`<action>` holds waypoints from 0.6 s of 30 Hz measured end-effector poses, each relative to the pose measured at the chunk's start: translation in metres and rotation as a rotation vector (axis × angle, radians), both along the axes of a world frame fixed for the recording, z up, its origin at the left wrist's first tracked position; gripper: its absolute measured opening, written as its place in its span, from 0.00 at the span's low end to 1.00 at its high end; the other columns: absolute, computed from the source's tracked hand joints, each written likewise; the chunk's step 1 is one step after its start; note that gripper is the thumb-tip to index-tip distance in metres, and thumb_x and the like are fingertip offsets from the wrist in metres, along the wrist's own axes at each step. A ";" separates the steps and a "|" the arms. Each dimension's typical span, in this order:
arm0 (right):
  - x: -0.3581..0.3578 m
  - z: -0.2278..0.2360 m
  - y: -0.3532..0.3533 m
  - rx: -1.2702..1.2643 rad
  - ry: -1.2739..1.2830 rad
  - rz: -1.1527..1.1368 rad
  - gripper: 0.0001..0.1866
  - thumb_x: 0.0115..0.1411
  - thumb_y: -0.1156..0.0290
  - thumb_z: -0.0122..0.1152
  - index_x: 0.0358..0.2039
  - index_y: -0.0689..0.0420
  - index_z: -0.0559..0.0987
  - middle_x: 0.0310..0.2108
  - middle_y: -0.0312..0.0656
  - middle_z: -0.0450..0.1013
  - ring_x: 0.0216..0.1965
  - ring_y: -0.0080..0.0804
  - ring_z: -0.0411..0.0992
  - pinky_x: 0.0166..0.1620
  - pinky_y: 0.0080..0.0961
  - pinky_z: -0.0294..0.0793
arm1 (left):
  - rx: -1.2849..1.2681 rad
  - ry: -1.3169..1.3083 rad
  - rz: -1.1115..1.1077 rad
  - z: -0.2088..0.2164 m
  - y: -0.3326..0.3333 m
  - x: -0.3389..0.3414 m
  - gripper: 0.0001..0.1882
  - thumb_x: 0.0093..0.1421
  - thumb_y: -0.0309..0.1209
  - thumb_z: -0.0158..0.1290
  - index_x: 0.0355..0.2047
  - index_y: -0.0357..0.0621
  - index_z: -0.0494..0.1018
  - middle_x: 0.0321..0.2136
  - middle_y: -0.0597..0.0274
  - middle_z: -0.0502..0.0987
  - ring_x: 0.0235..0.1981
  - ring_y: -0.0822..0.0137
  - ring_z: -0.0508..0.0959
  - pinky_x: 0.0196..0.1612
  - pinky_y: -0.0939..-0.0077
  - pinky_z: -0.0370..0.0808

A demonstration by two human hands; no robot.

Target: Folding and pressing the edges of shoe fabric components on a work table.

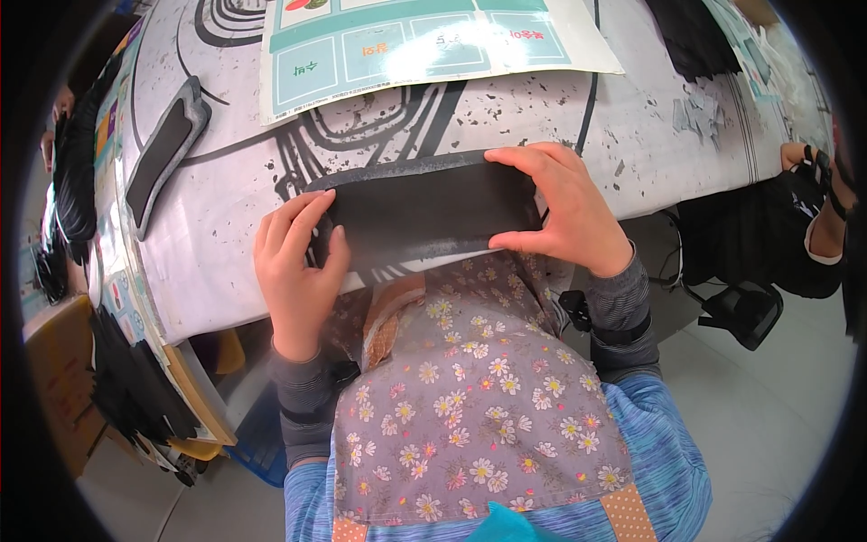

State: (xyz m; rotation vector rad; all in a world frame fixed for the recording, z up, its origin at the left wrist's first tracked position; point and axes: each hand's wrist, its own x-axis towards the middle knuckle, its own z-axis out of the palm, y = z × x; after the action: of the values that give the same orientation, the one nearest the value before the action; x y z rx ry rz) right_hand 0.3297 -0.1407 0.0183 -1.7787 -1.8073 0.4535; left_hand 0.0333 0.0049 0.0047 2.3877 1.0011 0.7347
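Observation:
A dark, roughly rectangular piece [429,208] with a smooth black face and grey, fuzzy edging is held at the table's near edge, just in front of my apron. My left hand [300,262] grips its left end, fingers over the top corner and thumb below. My right hand [564,203] pinches the right end between fingers at the upper edge and thumb at the lower. What the piece is made of is hard to tell. At the left of the table lies a similar black piece [164,149] with a grey, wavy edge.
A printed sheet [388,63] with coloured boxes lies across the far table. Black material [694,36] and grey scraps [697,113] are at the far right, with dark crumbs scattered around. Black strips [135,375] hang at the left edge. Another person's arm [824,208] shows at the right.

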 end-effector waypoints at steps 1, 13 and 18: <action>0.000 0.000 0.000 0.001 0.000 -0.001 0.42 0.45 0.57 0.82 0.61 0.52 0.75 0.55 0.39 0.76 0.58 0.45 0.70 0.63 0.42 0.67 | 0.002 -0.002 0.001 0.000 0.000 0.000 0.21 0.54 0.18 0.61 0.50 0.40 0.82 0.48 0.54 0.82 0.49 0.55 0.80 0.55 0.64 0.75; 0.005 -0.004 -0.006 0.026 -0.105 0.087 0.30 0.49 0.54 0.79 0.53 0.48 0.82 0.63 0.38 0.74 0.58 0.45 0.69 0.63 0.42 0.69 | 0.009 -0.014 0.001 0.001 -0.003 0.001 0.19 0.54 0.19 0.61 0.47 0.40 0.83 0.47 0.55 0.82 0.49 0.56 0.80 0.55 0.64 0.75; 0.005 -0.001 -0.021 0.053 -0.236 0.023 0.32 0.48 0.51 0.79 0.55 0.43 0.84 0.72 0.42 0.62 0.65 0.51 0.63 0.66 0.47 0.66 | 0.003 0.012 -0.010 0.001 -0.006 0.000 0.17 0.54 0.20 0.61 0.45 0.41 0.84 0.49 0.56 0.81 0.50 0.55 0.79 0.56 0.64 0.75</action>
State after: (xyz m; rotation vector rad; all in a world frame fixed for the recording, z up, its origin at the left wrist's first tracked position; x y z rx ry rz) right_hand 0.3344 -0.1620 0.0175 -1.8403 -1.9805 0.2088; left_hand 0.0330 -0.0010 0.0053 2.4004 0.9931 0.7202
